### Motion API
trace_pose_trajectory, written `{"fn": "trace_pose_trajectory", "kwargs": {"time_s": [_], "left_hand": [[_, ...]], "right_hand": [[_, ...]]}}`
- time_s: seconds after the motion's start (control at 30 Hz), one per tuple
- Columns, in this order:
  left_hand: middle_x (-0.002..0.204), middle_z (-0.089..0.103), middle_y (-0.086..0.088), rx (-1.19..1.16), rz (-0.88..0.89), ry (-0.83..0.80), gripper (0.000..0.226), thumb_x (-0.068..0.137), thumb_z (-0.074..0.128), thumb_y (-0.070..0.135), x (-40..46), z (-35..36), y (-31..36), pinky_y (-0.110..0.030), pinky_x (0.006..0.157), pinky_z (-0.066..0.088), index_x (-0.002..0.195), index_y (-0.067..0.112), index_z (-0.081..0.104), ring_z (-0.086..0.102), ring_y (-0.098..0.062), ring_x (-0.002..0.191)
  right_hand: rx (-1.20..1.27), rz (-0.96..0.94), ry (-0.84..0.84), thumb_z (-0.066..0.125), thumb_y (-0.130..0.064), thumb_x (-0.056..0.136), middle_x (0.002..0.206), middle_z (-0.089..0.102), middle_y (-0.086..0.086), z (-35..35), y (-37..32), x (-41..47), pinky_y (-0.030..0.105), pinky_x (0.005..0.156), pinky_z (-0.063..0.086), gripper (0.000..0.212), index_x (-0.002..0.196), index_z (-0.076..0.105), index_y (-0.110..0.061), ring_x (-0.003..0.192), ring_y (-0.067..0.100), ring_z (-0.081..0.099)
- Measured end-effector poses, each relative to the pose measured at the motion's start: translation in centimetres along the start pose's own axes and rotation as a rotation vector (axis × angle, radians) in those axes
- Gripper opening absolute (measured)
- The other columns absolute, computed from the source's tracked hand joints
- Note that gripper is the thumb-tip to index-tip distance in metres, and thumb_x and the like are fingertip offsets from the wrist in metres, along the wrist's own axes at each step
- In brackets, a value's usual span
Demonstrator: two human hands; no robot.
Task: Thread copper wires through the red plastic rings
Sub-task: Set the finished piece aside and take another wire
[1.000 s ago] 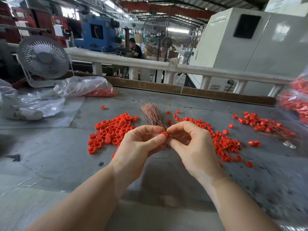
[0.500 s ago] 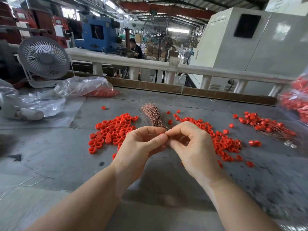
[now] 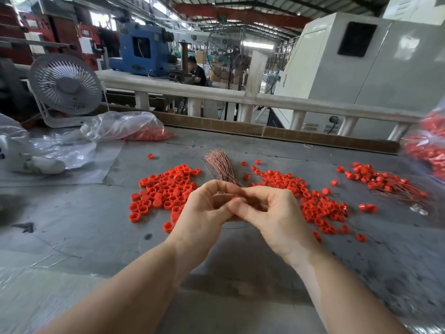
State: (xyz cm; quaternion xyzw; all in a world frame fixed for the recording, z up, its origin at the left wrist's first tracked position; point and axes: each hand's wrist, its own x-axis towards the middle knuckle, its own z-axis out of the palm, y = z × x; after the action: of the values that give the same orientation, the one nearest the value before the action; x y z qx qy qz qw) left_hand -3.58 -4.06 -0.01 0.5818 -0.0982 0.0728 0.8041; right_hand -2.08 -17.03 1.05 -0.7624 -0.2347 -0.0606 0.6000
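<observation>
Hands pinching red ring (copper wires behind)

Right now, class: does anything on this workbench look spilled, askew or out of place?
Mostly ordinary work clutter. A few red rings lie strayed from the piles, near the right hand, and a clear bag at the back left lies slumped open with rings inside. Nothing looks damaged.
</observation>
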Motion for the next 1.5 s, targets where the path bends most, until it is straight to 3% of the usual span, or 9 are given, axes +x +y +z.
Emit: {"fn": "trace_pose_trajectory", "kwargs": {"time_s": [0.13, 0.37, 0.47, 0.57, 0.67, 0.83, 1.2, 1.33, 1.5], "left_hand": [[0.076, 0.071, -0.012, 0.056, 0.030, -0.001, 0.019, 0.084, 0.052, -0.017, 0.0, 0.0, 0.1, -0.024, 0.068, 0.056, 0.084, 0.002, 0.057, 0.070, -0.020, 0.075], [0.077, 0.071, -0.016, 0.047, 0.069, 0.048, 0.013, 0.079, 0.061, -0.009, 0.0, -0.1, 0.1, -0.028, 0.073, 0.057, 0.083, 0.003, 0.058, 0.070, -0.023, 0.075], [0.077, 0.072, -0.017, 0.031, 0.087, 0.069, 0.020, 0.066, 0.070, 0.010, 0.1, -0.1, 0.2, -0.029, 0.071, 0.057, 0.084, 0.006, 0.062, 0.070, -0.023, 0.072], [0.082, 0.073, -0.015, 0.005, 0.092, 0.044, 0.026, 0.062, 0.072, 0.010, 0.1, -0.2, 0.3, -0.028, 0.073, 0.057, 0.088, 0.009, 0.068, 0.070, -0.022, 0.076], [0.087, 0.074, -0.012, -0.016, 0.103, -0.016, 0.030, 0.065, 0.070, 0.002, 0.0, -0.1, 0.5, -0.023, 0.072, 0.055, 0.094, 0.008, 0.069, 0.071, -0.020, 0.083], [0.084, 0.074, -0.009, 0.027, 0.139, 0.003, 0.027, 0.074, 0.065, -0.011, -0.2, 0.1, 0.6, -0.020, 0.069, 0.054, 0.093, 0.008, 0.068, 0.071, -0.016, 0.079], [0.070, 0.073, 0.006, 0.226, 0.217, 0.054, 0.026, 0.070, 0.069, -0.015, -0.3, 0.4, 1.0, -0.016, 0.064, 0.053, 0.082, 0.008, 0.065, 0.068, -0.005, 0.068], [0.074, 0.073, 0.000, 0.281, 0.221, 0.066, 0.027, 0.071, 0.068, -0.016, -0.3, 0.5, 0.9, -0.020, 0.067, 0.055, 0.081, 0.009, 0.065, 0.069, -0.010, 0.071], [0.078, 0.072, -0.014, -0.018, 0.034, 0.036, 0.016, 0.067, 0.070, 0.003, -0.2, 0.2, 0.9, -0.024, 0.067, 0.057, 0.083, 0.005, 0.067, 0.069, -0.018, 0.071]], "right_hand": [[0.021, 0.000, 0.022, 0.074, -0.010, 0.077, 0.081, 0.074, 0.002, 0.3, -0.1, 0.0, 0.039, 0.080, 0.057, 0.014, 0.091, 0.074, -0.014, 0.079, 0.019, 0.071], [0.071, -0.030, 0.027, 0.073, -0.010, 0.078, 0.084, 0.074, -0.004, 0.4, 0.0, 0.1, 0.024, 0.077, 0.055, 0.019, 0.090, 0.073, -0.025, 0.083, 0.011, 0.070], [0.169, 0.033, -0.010, 0.063, -0.023, 0.086, 0.093, 0.074, 0.002, 0.2, 0.1, 0.3, 0.034, 0.084, 0.054, 0.018, 0.099, 0.074, -0.017, 0.094, 0.021, 0.068], [0.285, 0.113, -0.011, 0.054, -0.024, 0.091, 0.095, 0.073, 0.007, -0.2, 0.1, 0.4, 0.043, 0.084, 0.054, 0.023, 0.101, 0.073, -0.015, 0.096, 0.025, 0.068], [0.323, 0.134, 0.015, 0.056, -0.015, 0.090, 0.093, 0.073, 0.009, -0.5, 0.2, 0.4, 0.037, 0.078, 0.056, 0.020, 0.099, 0.073, -0.015, 0.092, 0.023, 0.068], [0.407, 0.168, -0.008, 0.059, -0.023, 0.077, 0.092, 0.073, 0.008, -0.6, -0.1, 0.3, 0.021, 0.064, 0.053, 0.026, 0.097, 0.073, -0.015, 0.084, 0.016, 0.067], [0.411, 0.131, -0.051, 0.068, -0.026, 0.067, 0.095, 0.073, 0.013, -0.6, -0.1, 0.3, 0.022, 0.070, 0.054, 0.036, 0.099, 0.072, -0.011, 0.085, 0.022, 0.067], [0.415, 0.142, -0.043, 0.069, -0.030, 0.064, 0.093, 0.073, 0.013, -0.5, -0.2, 0.2, 0.023, 0.069, 0.054, 0.036, 0.095, 0.074, -0.012, 0.083, 0.021, 0.067], [0.378, 0.169, -0.062, 0.060, -0.033, 0.080, 0.086, 0.074, 0.004, -0.8, -0.5, 0.1, 0.018, 0.057, 0.049, 0.023, 0.093, 0.076, -0.020, 0.076, 0.011, 0.067]]}}
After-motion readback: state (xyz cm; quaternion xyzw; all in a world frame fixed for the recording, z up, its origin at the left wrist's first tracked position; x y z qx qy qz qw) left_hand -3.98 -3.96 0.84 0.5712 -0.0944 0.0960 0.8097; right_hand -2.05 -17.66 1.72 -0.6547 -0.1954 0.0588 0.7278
